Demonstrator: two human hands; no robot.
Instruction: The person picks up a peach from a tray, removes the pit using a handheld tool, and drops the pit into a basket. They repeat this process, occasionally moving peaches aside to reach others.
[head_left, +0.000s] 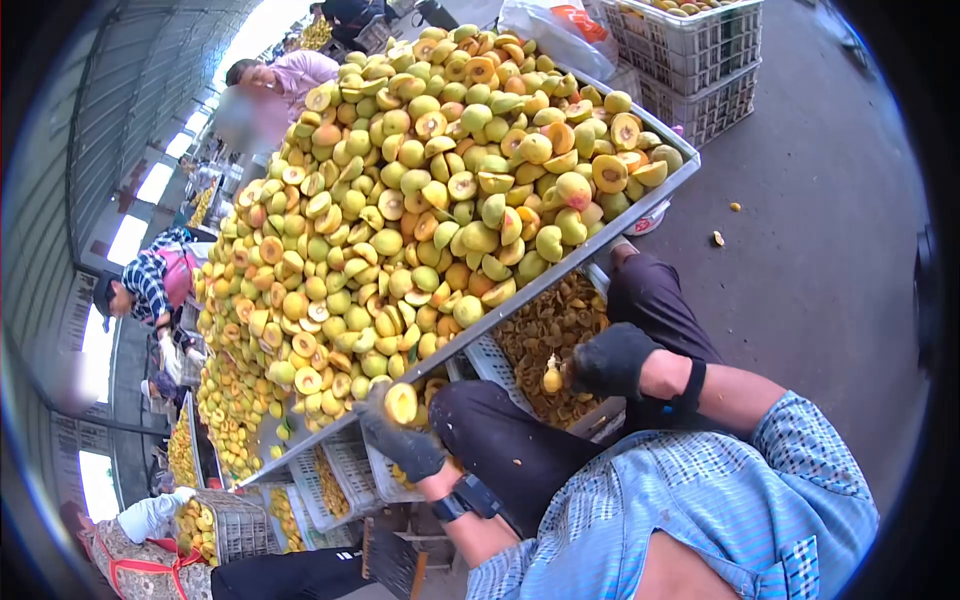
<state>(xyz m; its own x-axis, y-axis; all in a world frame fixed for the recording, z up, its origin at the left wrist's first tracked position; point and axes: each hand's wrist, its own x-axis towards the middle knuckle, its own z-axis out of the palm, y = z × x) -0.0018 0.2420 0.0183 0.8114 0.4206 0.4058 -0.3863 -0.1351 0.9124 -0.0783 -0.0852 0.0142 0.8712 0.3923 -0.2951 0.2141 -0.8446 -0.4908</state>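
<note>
My left hand [405, 440], in a dark glove, holds a halved yellow peach [401, 402] with its cut face showing, just below the edge of the metal table [560, 262]. My right hand [612, 360], also gloved, grips a small yellow piece of fruit [552, 378] over a white crate of brown pits [548, 330]. A huge heap of halved and whole peaches [420, 200] covers the table in front of me. My knees in black trousers sit between both hands.
White crates [345, 475] with fruit stand under the table. Stacked crates [700, 60] sit at the top right on the concrete floor. Other people work along the far side at the left and top left. A basket of peaches [225, 525] stands at the bottom left.
</note>
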